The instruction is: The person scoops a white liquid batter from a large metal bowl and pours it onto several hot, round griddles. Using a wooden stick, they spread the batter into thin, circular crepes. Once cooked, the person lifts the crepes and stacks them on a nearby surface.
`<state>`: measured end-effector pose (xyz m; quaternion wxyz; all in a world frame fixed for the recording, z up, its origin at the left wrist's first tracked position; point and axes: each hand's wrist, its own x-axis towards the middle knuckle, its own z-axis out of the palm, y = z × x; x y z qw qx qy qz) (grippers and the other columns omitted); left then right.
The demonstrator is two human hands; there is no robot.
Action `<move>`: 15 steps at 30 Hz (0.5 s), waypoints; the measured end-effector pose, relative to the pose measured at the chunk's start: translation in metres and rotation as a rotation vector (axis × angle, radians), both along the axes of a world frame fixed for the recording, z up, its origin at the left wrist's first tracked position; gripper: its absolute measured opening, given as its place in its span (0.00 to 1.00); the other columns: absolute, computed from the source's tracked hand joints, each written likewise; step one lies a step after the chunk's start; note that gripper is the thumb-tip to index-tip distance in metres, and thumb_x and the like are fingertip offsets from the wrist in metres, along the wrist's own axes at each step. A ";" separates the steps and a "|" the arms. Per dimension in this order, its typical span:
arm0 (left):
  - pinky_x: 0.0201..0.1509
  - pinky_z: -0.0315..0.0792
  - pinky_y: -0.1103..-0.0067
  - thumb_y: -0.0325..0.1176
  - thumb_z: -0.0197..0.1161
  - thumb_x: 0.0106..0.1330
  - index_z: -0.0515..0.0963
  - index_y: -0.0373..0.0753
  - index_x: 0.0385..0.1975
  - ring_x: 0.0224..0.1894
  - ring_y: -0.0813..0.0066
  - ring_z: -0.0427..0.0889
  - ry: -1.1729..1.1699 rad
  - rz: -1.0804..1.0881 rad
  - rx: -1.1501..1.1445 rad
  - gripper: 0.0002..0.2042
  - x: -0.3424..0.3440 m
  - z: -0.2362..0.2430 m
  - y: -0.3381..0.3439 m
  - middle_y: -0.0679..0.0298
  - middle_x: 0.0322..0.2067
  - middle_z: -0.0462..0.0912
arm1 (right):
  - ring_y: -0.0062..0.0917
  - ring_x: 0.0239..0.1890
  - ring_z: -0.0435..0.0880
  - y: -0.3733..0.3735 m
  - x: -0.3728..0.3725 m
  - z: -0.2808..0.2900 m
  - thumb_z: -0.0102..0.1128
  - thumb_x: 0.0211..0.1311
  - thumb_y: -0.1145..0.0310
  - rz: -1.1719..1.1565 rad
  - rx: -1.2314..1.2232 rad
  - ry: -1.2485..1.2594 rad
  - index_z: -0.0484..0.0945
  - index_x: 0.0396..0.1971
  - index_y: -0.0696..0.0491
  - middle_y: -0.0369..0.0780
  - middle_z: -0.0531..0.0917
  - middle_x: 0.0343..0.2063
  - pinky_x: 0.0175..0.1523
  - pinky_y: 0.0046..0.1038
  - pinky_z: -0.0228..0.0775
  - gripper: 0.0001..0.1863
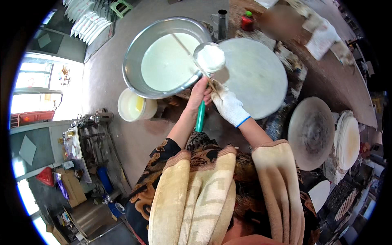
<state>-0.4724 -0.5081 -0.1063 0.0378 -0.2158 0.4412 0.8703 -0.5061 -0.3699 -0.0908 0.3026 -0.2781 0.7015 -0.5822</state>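
My bare left hand (198, 94) is closed round the shaft of a ladle, above its green handle (200, 116). The ladle's round bowl (210, 57) holds white batter, over the gap between a big steel basin (130, 61) and a round griddle (255, 77). White liquid batter (167, 61) fills the basin's bottom. A pale layer covers the griddle. My right hand (228, 102), in a white glove with brown-stained fingertips, is closed beside the left. It appears to grip a thin stick (181, 44) that slants out over the basin; its fingers partly hide the grip.
A white bucket (125, 107) with something yellow inside stands below the basin. At the right are a second, bare griddle (311, 132) and a stack of pale round sheets (349, 141). A metal jug (222, 24) and a red bottle with a green cap (247, 22) stand beyond.
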 end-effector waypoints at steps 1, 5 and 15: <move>0.10 0.52 0.89 0.56 0.49 0.69 0.70 0.43 0.36 0.09 0.88 0.55 0.077 -0.082 0.201 0.20 -0.008 -0.029 -0.040 0.77 0.11 0.56 | 0.48 0.51 0.77 -0.025 -0.007 -0.014 0.43 0.69 0.57 -0.037 -0.199 -0.156 0.63 0.61 0.56 0.56 0.75 0.50 0.56 0.39 0.68 0.26; 0.12 0.54 0.91 0.50 0.51 0.71 0.69 0.41 0.49 0.12 0.89 0.57 -0.147 0.061 0.060 0.19 -0.021 -0.078 -0.170 0.73 0.16 0.62 | 0.50 0.50 0.76 -0.087 -0.038 -0.023 0.42 0.68 0.58 -0.221 0.429 0.324 0.68 0.58 0.50 0.55 0.78 0.46 0.55 0.41 0.68 0.22; 0.27 0.74 0.69 0.38 0.49 0.62 0.76 0.30 0.23 0.19 0.63 0.81 -0.768 -0.298 -1.181 0.16 0.006 -0.239 -0.383 0.52 0.21 0.82 | 0.48 0.46 0.79 -0.184 -0.058 -0.055 0.41 0.68 0.58 0.252 0.818 0.059 0.76 0.48 0.57 0.55 0.80 0.42 0.54 0.42 0.69 0.21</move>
